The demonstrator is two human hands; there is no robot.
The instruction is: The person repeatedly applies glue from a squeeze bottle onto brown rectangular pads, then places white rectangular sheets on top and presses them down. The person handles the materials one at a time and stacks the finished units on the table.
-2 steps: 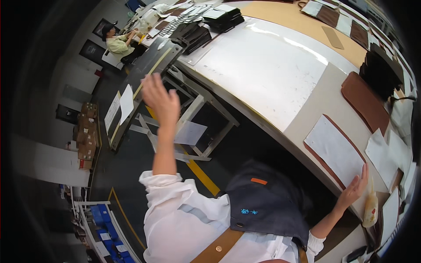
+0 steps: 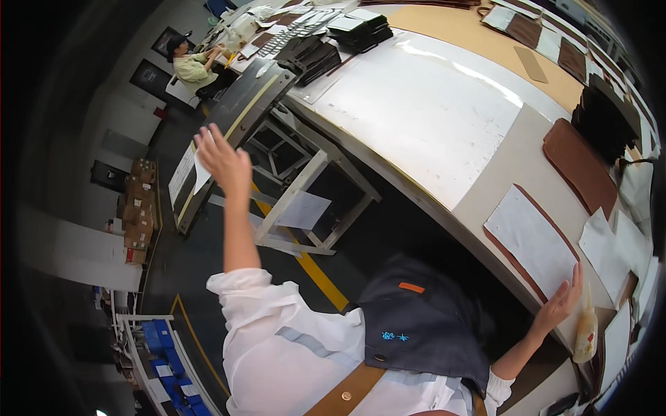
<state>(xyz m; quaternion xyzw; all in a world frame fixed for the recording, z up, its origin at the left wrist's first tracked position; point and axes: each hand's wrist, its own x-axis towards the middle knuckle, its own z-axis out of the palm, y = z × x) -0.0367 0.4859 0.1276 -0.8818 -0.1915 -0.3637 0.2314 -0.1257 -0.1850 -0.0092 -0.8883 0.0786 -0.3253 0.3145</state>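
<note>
The right hand [image 2: 560, 305] lay flat, fingers spread, on the near corner of a white sheet [image 2: 533, 239] covering a brown leather panel [image 2: 497, 242] at the table [image 2: 485, 187] edge. The sheet looked thin, light and floppy, best lifted by a corner. The left hand [image 2: 223, 161] was raised open, holding nothing. A yellow squeeze bottle [image 2: 586, 337] stood just beside the right hand; brown cartons [image 2: 137, 208] were stacked far left.

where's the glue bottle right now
In the head view, the glue bottle stands at the table's near right edge, just right of the right hand and the white sheet.
</note>
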